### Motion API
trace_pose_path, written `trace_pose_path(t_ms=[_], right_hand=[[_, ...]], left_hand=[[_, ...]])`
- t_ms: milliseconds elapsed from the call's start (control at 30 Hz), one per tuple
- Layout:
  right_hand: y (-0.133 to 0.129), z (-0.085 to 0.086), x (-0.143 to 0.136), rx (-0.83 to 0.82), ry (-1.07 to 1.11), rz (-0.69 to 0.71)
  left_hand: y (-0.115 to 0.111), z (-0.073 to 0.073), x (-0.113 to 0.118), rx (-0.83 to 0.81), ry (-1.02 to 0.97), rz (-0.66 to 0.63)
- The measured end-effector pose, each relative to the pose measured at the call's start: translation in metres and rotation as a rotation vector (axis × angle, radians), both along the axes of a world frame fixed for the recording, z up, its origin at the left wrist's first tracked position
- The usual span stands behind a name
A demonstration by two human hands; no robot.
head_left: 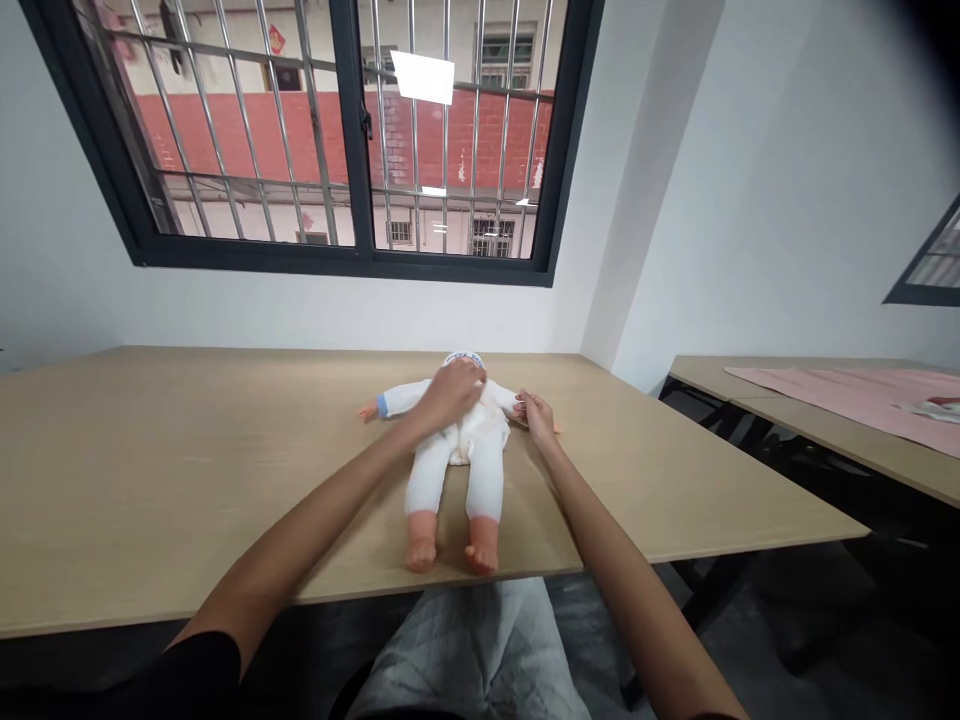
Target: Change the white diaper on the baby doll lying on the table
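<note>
A baby doll [484, 486] in white clothes lies on its back on the wooden table [187, 480], its bare feet toward the near edge. One outstretched arm has a blue cuff, and a patterned cap shows at its head. My left hand [454, 392] is over the doll's upper chest near the chin, its fingers bent against the clothing; what they hold is hidden. My right hand [537, 412] pinches the white sleeve [507, 399] at the doll's arm on the right.
A barred window [360, 262] is in the wall behind the table. To the right stands a second table [697, 372] with a pink cloth [840, 392] on it. The near table edge runs just past the doll's feet.
</note>
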State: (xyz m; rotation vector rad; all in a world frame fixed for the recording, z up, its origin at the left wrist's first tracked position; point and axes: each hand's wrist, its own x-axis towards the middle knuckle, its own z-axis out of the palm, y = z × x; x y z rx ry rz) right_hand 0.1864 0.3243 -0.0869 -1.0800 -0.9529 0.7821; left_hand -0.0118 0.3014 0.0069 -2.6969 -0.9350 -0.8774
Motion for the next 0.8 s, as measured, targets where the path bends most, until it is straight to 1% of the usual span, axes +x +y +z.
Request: trace_pose_path(t_ms=[67, 100, 133, 200, 267, 333, 367, 433, 533, 633, 700, 800], right_hand=[[0.001, 0.000, 0.001, -0.021, 0.000, -0.010], [0.002, 0.001, 0.001, -0.027, 0.001, -0.011], [0.002, 0.001, 0.001, -0.029, 0.003, -0.012], [0.002, 0.000, 0.002, -0.027, 0.005, -0.017], [0.002, -0.001, 0.002, -0.022, -0.004, -0.029], [0.003, -0.003, 0.003, -0.018, -0.016, -0.033], [0.003, -0.003, 0.003, -0.018, -0.021, -0.029], [0.002, -0.003, 0.003, -0.025, -0.024, -0.023], [0.001, -0.002, 0.003, -0.037, -0.024, -0.024], [-0.002, 0.000, 0.002, -0.041, -0.015, -0.031], [-0.003, 0.001, 0.001, -0.055, -0.012, -0.032], [-0.005, 0.003, 0.000, -0.064, -0.011, -0.031]], left_hand=[[0.016, 0.013, -0.027, -0.194, 0.005, 0.108], [0.024, 0.015, -0.040, -0.287, 0.027, 0.181], [0.031, 0.014, -0.051, -0.373, 0.051, 0.252], [0.042, 0.003, -0.069, -0.526, 0.118, 0.312], [0.047, -0.014, -0.079, -0.630, 0.168, 0.298], [0.048, -0.030, -0.084, -0.708, 0.193, 0.256], [0.046, -0.036, -0.086, -0.746, 0.198, 0.234], [0.044, -0.043, -0.088, -0.820, 0.198, 0.188], [0.043, -0.046, -0.091, -0.905, 0.194, 0.132], [0.045, -0.046, -0.095, -0.942, 0.213, 0.121], [0.046, -0.045, -0.098, -0.963, 0.236, 0.118], [0.042, -0.038, -0.103, -0.977, 0.239, 0.096]])
